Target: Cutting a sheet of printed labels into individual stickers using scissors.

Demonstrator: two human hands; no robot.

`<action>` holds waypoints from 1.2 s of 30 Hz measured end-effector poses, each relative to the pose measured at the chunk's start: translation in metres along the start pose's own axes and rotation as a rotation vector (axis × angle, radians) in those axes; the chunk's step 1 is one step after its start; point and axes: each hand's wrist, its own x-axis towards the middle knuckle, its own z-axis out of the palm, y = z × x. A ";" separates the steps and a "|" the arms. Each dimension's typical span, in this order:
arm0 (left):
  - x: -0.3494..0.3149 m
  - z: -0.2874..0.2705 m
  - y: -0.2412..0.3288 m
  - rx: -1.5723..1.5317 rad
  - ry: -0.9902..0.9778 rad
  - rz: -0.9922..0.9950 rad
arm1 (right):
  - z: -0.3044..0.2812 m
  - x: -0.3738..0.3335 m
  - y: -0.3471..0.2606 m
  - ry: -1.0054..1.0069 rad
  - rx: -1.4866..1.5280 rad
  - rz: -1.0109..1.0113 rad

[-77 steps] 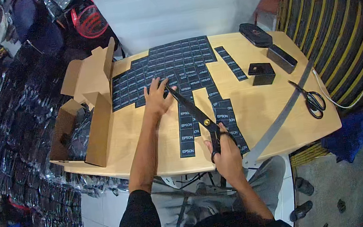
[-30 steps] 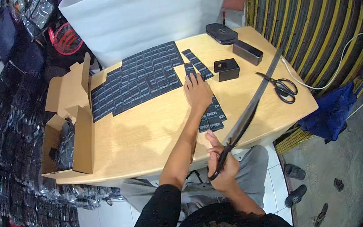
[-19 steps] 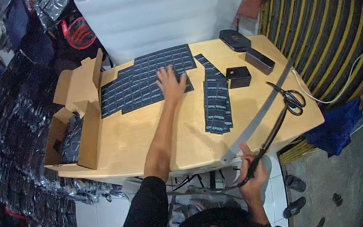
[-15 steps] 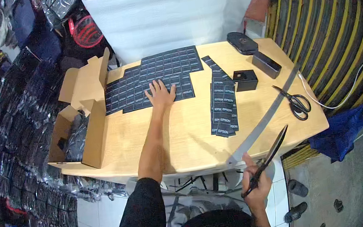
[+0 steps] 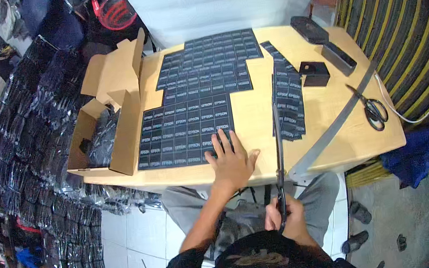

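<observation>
My left hand [image 5: 231, 160] lies flat with fingers spread, fingertips on the right front corner of a black sheet printed with a grid of labels [image 5: 186, 130]. More such sheets [image 5: 218, 50] lie behind it, overlapping. In my right hand [image 5: 289, 216], at the table's front edge, is a pair of large black scissors [image 5: 279, 146]. Their long blades point away from me and look closed together. Beyond the blades, a pile of cut black label strips [image 5: 288, 101] rests on the table. A grey metal ruler [image 5: 330, 128] slants across the right side.
An open cardboard box [image 5: 119, 142] with plastic-wrapped items stands at the left. On the right are a second pair of scissors [image 5: 375, 112], a small black box [image 5: 315, 74], a black oblong case [image 5: 338, 59] and a rounded black object [image 5: 310, 30]. Wrapped bundles [image 5: 68, 233] are piled beside the table.
One label sheet has come toward the front edge, with my left hand now at its corner. The scissors in my right hand have swung from slanting right to pointing straight ahead. The view has shifted.
</observation>
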 end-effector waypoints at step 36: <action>-0.080 0.050 0.006 -1.949 0.068 -0.511 | -0.073 -0.104 0.024 -0.163 -0.299 0.586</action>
